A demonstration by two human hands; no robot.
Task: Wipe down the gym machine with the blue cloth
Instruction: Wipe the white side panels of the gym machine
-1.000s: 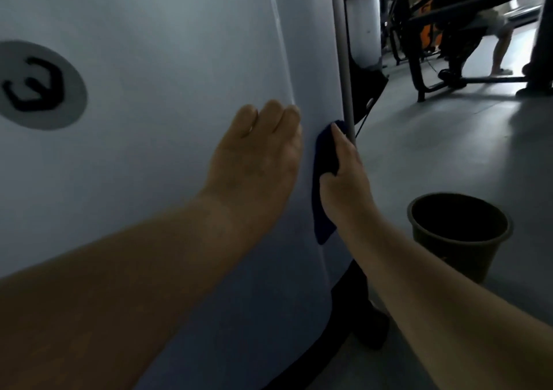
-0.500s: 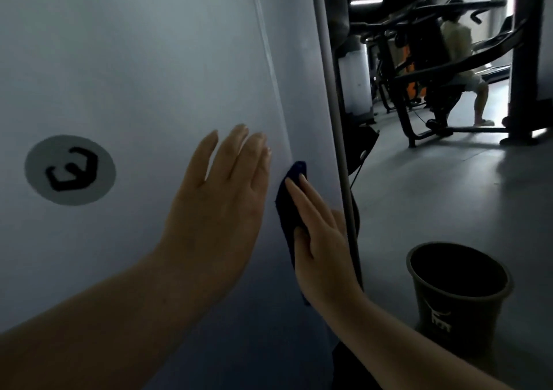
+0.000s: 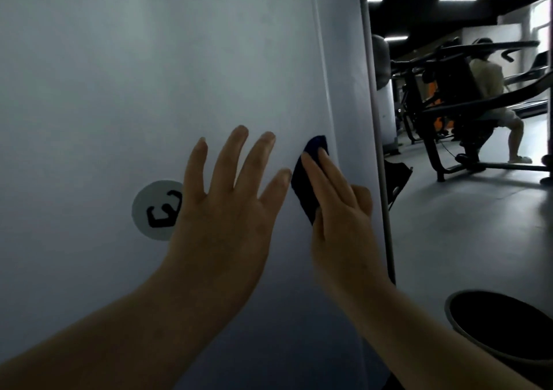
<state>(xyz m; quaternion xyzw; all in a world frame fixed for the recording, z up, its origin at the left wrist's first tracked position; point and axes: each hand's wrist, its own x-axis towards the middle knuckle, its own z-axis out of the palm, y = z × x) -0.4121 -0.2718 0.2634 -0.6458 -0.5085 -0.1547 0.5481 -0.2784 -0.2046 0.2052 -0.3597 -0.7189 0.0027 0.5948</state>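
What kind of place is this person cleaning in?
Most likely a gym. A black weight machine stands across the grey floor with someone seated at it, and a punching bag appears to hang behind the pale panel being wiped.

- Gym machine panel [image 3: 149, 75]: smooth, matt pale-grey shell, seemingly plastic.
- Blue cloth [image 3: 305, 189]: dark, soft fabric.
- Edge pole [image 3: 377, 138]: dull metal.
- Bucket [image 3: 484, 341]: dark plastic.
- Floor [image 3: 466, 225]: matt grey.
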